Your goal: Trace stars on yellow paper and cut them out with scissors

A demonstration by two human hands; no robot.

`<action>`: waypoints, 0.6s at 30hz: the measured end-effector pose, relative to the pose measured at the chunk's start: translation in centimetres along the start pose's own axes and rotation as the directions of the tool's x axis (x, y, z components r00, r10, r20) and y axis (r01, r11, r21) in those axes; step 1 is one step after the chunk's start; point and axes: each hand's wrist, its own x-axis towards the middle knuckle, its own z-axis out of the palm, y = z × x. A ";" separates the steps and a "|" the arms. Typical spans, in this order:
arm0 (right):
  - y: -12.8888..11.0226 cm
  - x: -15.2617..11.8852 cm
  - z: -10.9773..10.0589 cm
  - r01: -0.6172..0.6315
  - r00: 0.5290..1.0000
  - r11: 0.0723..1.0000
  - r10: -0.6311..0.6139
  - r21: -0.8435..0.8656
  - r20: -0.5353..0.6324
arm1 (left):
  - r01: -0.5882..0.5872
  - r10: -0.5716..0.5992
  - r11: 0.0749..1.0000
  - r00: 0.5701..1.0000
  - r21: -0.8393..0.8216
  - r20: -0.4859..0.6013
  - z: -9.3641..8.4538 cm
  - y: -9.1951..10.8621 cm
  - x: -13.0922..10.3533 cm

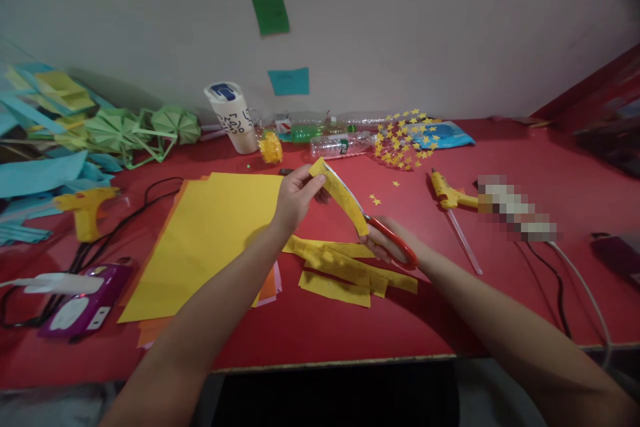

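My left hand (299, 195) pinches the upper end of a yellow paper strip (343, 197) above the table. A pair of red-handled scissors (397, 243) is in my right hand (383, 240), its blades lying along the strip's right edge. Whether the blades are parted is hard to make out. The strip's lower end reaches down to my right fingers. Beneath my hands, several cut yellow strips (345, 270) lie overlapping on the red table (280, 347). To their left is a large sheet of yellow paper (215, 233) over orange and pink sheets.
Small paper stars (375, 200) lie beyond the scissors, near a star-covered ball (405, 140). Clear plastic bottles (340, 145) and a white tumbler (233, 117) stand or lie by the wall. Yellow glue guns flank the work, one right (450, 193), one left (87, 210), beside a purple power strip (87, 303).
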 end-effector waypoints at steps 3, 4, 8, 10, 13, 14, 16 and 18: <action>0.0 0.0 0.0 -0.021 1.000 1.000 0.021 -0.010 -0.006 | 0.001 -0.001 1.000 1.000 0.023 -0.002 -0.1 0.0 0.1; 0.0 0.0 0.0 -0.022 1.000 1.000 0.022 -0.007 -0.010 | 0.001 -0.001 1.000 1.000 0.028 -0.002 -0.1 0.0 0.1; 0.1 0.1 0.0 -0.018 1.000 1.000 0.018 -0.006 -0.017 | 0.007 -0.007 1.000 1.000 0.025 0.003 -0.1 0.1 0.2; -0.1 0.1 0.1 -0.044 0.999 0.999 0.044 -0.003 -0.008 | 0.008 -0.008 1.000 1.000 0.012 0.000 0.0 0.1 0.2; -0.5 -0.2 0.4 -0.063 0.998 0.997 0.064 0.038 -0.019 | 0.013 -0.013 1.000 1.000 0.004 -0.012 0.2 0.2 0.1; -0.7 -0.3 0.6 -0.067 0.997 0.996 0.068 0.061 -0.022 | 0.014 -0.014 1.000 1.000 0.005 -0.015 0.2 0.2 0.0; -0.8 -0.5 0.8 -0.080 0.997 0.992 0.082 0.095 -0.017 | 0.011 -0.011 1.000 1.000 0.008 -0.022 0.3 0.2 -0.1; -0.8 -0.6 1.0 -0.095 0.995 0.990 0.097 0.107 -0.010 | 0.007 -0.007 1.000 1.000 0.009 -0.030 0.4 0.1 -0.2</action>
